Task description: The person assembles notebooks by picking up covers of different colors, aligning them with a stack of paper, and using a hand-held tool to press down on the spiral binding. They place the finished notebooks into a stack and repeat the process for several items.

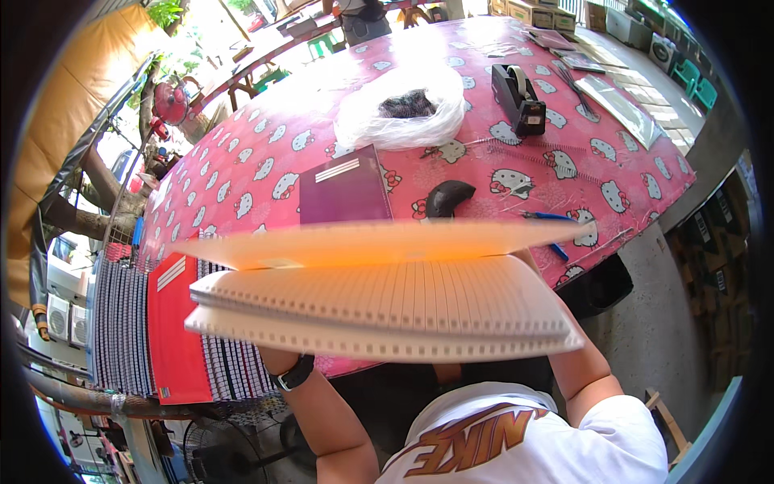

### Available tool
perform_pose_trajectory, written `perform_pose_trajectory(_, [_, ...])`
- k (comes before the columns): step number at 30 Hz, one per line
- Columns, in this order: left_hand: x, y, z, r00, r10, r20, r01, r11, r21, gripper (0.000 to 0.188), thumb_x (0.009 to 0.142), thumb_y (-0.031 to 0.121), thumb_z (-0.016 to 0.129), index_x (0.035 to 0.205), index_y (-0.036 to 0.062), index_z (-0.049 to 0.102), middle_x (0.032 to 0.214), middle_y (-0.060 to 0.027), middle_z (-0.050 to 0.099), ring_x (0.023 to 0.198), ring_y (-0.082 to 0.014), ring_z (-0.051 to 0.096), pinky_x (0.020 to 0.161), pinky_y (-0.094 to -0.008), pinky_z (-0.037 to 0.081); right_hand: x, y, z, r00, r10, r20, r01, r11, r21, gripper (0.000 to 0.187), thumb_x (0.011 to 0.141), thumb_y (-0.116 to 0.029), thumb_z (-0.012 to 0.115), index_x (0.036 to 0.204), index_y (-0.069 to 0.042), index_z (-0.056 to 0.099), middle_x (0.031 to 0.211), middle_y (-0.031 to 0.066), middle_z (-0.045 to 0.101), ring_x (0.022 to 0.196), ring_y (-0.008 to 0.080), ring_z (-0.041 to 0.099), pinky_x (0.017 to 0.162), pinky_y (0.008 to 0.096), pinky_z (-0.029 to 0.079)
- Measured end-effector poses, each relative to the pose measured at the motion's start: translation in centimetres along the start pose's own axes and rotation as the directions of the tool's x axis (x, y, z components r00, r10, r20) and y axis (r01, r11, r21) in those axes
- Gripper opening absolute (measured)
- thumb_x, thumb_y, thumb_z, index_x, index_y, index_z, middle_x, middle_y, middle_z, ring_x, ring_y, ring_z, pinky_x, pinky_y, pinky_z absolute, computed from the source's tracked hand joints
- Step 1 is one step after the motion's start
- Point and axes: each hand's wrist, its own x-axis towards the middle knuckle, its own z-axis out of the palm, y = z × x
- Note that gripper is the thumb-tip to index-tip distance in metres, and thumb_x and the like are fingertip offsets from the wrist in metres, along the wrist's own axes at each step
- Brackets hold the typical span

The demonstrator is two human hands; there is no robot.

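A thick stack of hole-punched paper (403,298) is held up in the air before me, fanned partly open, its rows of square holes facing me. Its raised top sheet (387,238) glows orange underneath and is blurred by motion. My left hand (276,358), below a black wristwatch, grips the stack's left side, mostly hidden under the pages. My right hand (524,256) is at the right side, its fingers hidden behind the paper. Just beyond lies a purple cover (343,189). To its right are a black curved object (450,198) and blue-handled pliers (552,234).
Spiral-bound notebooks (121,323) stand in rows at the left, a red notebook (179,339) on them. On the pink patterned tablecloth (266,173) are a white plastic bag (363,121), a black tape dispenser (518,101) and wire spirals (540,153). Boxes (713,282) line the right.
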Motion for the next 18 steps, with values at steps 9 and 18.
perform_pose_trajectory(9, [-1.1, -1.2, -0.5, 0.942, 0.049, 0.333, -0.012, 0.994, -0.112, 0.047, 0.092, 0.038, 0.049, 0.123, 0.0026, 0.045, 0.116, -0.0130, 0.056, 0.107, -0.0213, 0.054, 0.091, -0.0384, 0.045, -1.0, 0.4, -0.2, 0.970, -0.196, 0.143, 0.236, 0.902, -0.362, 0.026, 0.074, -0.012, 0.069, 0.096, 0.000, 0.064, 0.086, 0.0066, 0.068, 0.072, 0.0106, 0.064, 0.064, 0.0229, 0.049])
perform_pose_trajectory(18, [-0.4, 0.6, 6.4, 0.977, 0.213, -0.017, -0.203, 0.950, 0.235, 0.040, 0.094, 0.035, 0.051, 0.115, 0.0008, 0.048, 0.105, -0.0089, 0.057, 0.094, -0.0162, 0.056, 0.085, -0.0308, 0.043, -0.1, -0.8, 1.4, 0.954, -0.297, 0.028, 0.279, 0.852, -0.443, 0.015, 0.085, -0.009, 0.064, 0.097, 0.000, 0.065, 0.082, 0.0096, 0.067, 0.070, 0.0147, 0.063, 0.065, 0.0267, 0.049])
